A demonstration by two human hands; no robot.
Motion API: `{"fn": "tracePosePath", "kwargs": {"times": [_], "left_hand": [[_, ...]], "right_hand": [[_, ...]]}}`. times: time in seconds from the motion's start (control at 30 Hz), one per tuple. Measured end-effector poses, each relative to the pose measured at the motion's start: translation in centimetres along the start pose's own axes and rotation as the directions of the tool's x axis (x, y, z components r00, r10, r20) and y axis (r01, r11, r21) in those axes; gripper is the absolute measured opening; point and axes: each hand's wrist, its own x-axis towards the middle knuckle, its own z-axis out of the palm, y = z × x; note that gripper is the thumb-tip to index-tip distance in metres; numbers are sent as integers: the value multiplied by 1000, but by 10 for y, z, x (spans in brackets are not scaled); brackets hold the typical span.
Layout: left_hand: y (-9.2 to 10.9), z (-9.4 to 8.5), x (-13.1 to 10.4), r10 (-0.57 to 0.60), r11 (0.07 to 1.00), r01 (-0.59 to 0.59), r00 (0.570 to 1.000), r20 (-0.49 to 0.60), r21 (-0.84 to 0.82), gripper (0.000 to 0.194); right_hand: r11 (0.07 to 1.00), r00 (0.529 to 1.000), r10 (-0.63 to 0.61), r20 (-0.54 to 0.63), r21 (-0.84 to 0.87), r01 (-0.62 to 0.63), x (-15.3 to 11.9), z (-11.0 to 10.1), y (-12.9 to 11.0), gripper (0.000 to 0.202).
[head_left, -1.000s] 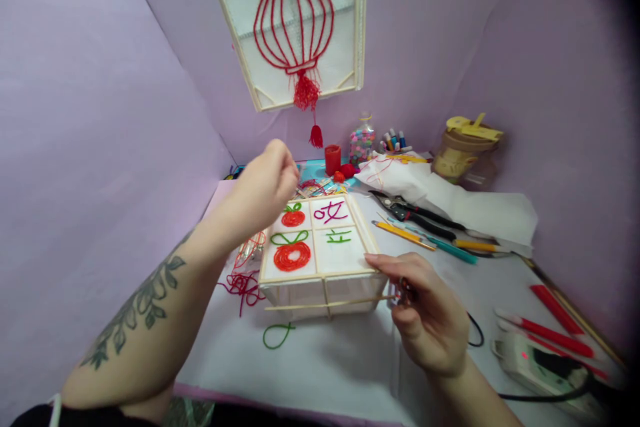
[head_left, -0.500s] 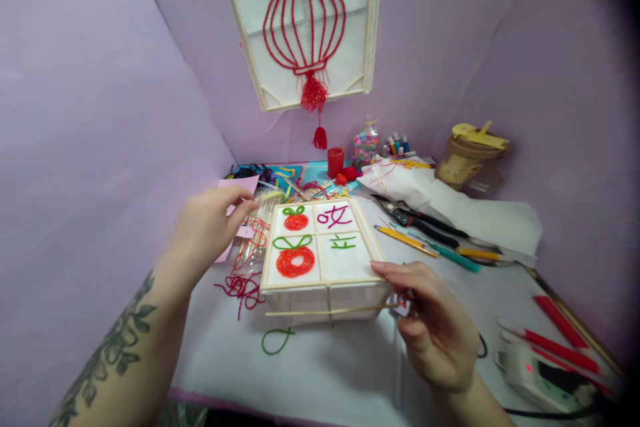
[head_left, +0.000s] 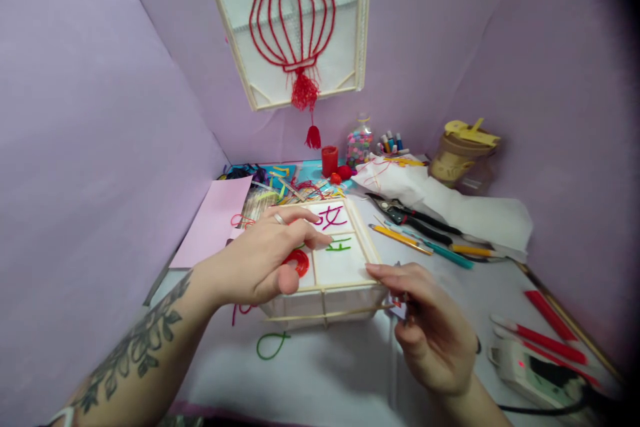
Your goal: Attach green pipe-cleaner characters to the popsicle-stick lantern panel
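A box framed in pale wooden sticks stands in front of me, with white panels on top. Purple yarn strokes and green yarn strokes lie on its right-hand panels. My left hand reaches across the top with fingers stretched out, a fingertip at the green strokes. It partly hides the orange yarn fruit. At the front right corner my right hand grips the box, index finger on the top edge and thumb below. A small patterned piece shows by its fingers, too blurred to name.
A green yarn loop lies before the box. To the right are pruning shears, pencils, red pens and a power strip. Pink paper is at left. Above hangs a panel with a red yarn lantern.
My left hand has moved right and down from beside the box onto its top, uncovering the pink paper. The right hand stays at the corner. The view has shifted slightly.
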Motion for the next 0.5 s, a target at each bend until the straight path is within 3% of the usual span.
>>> {"fn": "tracePosePath", "kwargs": {"times": [0.33, 0.43, 0.5], "left_hand": [[0, -6, 1, 33, 999, -33, 999, 9, 23, 91], [-14, -5, -6, 115, 982, -142, 972, -203, -126, 76], [-23, -4, -9, 143, 940, -254, 901, -410, -230, 70]], "right_hand": [[1000, 1000, 23, -12, -4, -23, -1, 0, 1, 37], [998, 995, 67, -77, 25, -65, -4, 1, 0, 37], [994, 979, 109, -170, -7, -112, -6, 0, -1, 38]]}}
